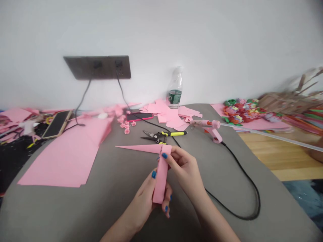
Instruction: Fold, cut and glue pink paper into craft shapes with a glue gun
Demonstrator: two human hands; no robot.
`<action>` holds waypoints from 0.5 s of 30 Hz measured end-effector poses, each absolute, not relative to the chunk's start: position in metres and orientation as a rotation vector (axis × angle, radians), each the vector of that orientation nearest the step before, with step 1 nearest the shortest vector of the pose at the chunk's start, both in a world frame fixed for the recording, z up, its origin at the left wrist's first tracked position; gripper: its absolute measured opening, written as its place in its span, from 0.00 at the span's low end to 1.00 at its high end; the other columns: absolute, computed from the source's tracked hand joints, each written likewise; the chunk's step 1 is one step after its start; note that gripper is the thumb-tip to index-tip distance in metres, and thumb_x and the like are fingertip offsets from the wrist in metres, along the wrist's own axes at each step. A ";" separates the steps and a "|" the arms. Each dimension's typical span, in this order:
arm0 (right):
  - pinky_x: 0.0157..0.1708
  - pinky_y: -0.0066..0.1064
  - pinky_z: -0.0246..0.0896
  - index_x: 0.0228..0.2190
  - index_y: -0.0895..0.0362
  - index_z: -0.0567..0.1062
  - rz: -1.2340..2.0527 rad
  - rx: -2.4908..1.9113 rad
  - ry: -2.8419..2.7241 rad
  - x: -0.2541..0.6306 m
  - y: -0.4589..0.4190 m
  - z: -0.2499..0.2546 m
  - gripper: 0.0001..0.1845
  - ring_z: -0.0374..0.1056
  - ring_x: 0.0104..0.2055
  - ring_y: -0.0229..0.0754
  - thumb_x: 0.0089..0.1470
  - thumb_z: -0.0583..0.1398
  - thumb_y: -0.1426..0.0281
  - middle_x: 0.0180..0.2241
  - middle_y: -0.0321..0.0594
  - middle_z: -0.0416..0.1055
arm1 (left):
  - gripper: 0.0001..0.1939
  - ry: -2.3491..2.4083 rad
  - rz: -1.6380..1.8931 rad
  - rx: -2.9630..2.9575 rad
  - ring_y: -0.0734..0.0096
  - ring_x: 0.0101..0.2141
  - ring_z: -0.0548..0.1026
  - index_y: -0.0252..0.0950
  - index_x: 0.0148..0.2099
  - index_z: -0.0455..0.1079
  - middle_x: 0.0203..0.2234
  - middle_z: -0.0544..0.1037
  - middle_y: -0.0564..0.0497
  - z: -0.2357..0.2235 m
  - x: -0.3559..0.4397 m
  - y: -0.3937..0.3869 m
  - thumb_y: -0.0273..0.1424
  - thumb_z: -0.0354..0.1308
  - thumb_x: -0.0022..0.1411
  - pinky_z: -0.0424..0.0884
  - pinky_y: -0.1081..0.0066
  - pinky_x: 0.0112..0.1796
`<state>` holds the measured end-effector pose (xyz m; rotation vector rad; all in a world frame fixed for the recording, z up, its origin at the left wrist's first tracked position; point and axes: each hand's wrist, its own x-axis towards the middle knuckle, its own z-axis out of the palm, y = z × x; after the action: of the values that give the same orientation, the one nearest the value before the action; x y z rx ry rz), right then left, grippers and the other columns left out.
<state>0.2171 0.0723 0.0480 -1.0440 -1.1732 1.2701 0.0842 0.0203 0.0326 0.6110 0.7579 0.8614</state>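
A folded pink paper strip (pixel 160 183) stands between my two hands, with a long pointed tail reaching out to the left from its top. My left hand (pixel 148 193) is wrapped round the lower part, thumb on the near side and fingertips showing beyond the right edge. At the upper end, my right hand (pixel 183 164) pinches the strip with its thumb pressed on the face. Just beyond it lie yellow-and-black pruning snips (pixel 161 135), blades pointing left. A pink glue gun (pixel 209 127) rests to the right, with a long clear glue stick sticking out of its back.
Stacked pink paper (pixel 63 154) covers the left, with a phone (pixel 58 124) beside it. Cut pink pieces (pixel 168 114), a pink-edged phone (pixel 139 116) and a plastic bottle (pixel 175 89) stand near the wall. Colourful paper flowers (pixel 242 111) lie right. A black cord (pixel 256 195) loops over the table.
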 end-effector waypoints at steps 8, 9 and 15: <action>0.21 0.23 0.66 0.32 0.56 0.76 1.217 -1.111 -1.203 0.218 0.070 0.050 0.12 0.70 0.25 0.37 0.57 0.64 0.60 0.25 0.36 0.75 | 0.26 0.683 0.869 0.727 0.78 0.21 0.74 0.32 0.56 0.69 0.31 0.80 0.48 0.025 0.082 0.019 0.49 0.57 0.68 0.74 0.75 0.27; 0.20 0.23 0.66 0.33 0.56 0.76 1.231 -1.121 -1.202 0.219 0.070 0.051 0.12 0.69 0.24 0.37 0.57 0.64 0.60 0.25 0.36 0.74 | 0.26 0.695 0.872 0.722 0.77 0.21 0.75 0.32 0.56 0.69 0.32 0.81 0.46 0.026 0.081 0.019 0.48 0.57 0.69 0.73 0.76 0.26; 0.20 0.22 0.65 0.32 0.56 0.77 1.206 -1.180 -1.270 0.222 0.070 0.063 0.10 0.67 0.24 0.36 0.55 0.64 0.61 0.24 0.34 0.72 | 0.26 0.700 0.797 0.626 0.69 0.27 0.82 0.30 0.54 0.71 0.39 0.83 0.37 0.030 0.077 0.023 0.47 0.60 0.67 0.76 0.76 0.26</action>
<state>0.2216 0.0702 0.0629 -1.1799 -1.2698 1.2060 0.0766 0.0226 0.0300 0.6256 0.7003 0.7971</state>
